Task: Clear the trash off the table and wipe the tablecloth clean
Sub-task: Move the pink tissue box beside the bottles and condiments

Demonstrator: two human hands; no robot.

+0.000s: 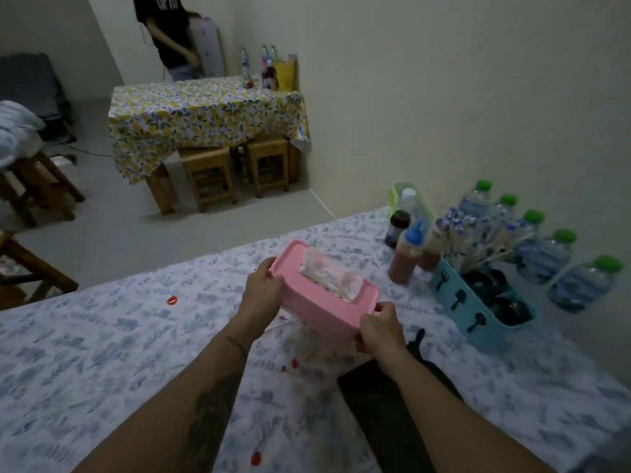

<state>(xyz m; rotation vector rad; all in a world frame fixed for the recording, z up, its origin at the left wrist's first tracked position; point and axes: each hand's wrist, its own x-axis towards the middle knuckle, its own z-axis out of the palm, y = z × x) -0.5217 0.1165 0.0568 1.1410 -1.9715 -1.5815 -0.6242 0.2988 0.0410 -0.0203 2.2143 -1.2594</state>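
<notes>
Both hands (pixel 263 290) (pixel 379 324) grip pink tissue box (pixel 321 295), tissue (pixel 329 276) protruding.

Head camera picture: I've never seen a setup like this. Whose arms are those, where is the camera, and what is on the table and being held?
There is no machine here. A person wears a wide-angle camera on the head, looking forward and down, so you see their own two bare arms. The left hand and right hand grip the two ends of a pink tissue box, lifted above the table, with a tissue poking out of its top. The table has a blue-patterned tablecloth. On it lie a red bottle cap, small red bits, and a black bag. To the right stand sauce bottles, a teal cutlery basket and green-capped water bottles. Farther back, another person stands by a second table.
</notes>
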